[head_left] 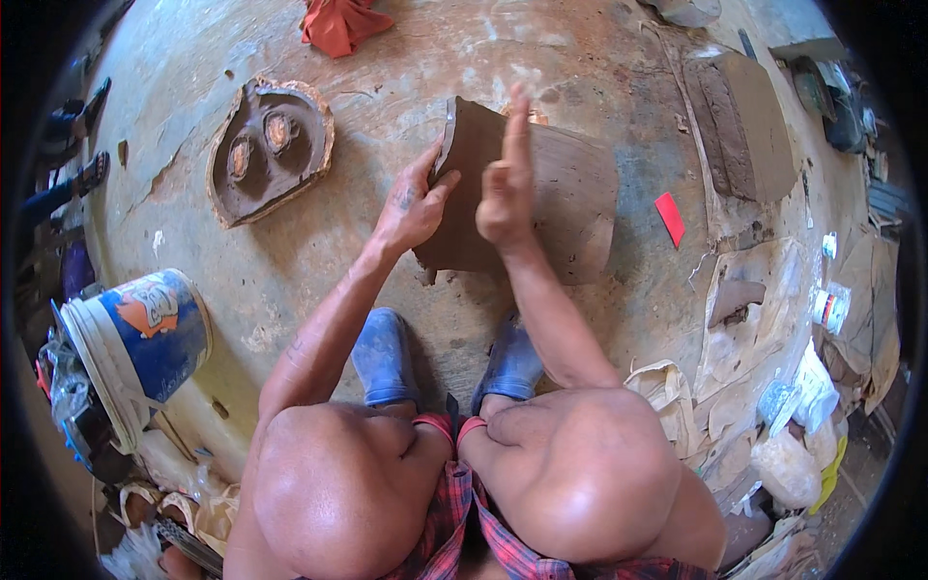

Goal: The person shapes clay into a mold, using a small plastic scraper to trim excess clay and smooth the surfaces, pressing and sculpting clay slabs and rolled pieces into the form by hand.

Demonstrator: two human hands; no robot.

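Note:
A wide slab of brown clay lies in front of me, its left part lifted and bent up off the floor. My left hand grips the raised left edge, thumb on the near face and fingers behind it, partly hidden. Over the middle of the slab is my right hand, seen edge-on with its fingers stretched out straight and nothing held. I cannot tell whether it touches the clay. To the left sits a rough-edged mold lined with brown clay, with two oval lumps standing inside.
A large clay block stands at the far right. On the floor are a red flat piece and a red cloth. A blue and white bucket is at left; plastic bags clutter the right. Another person's feet show far left.

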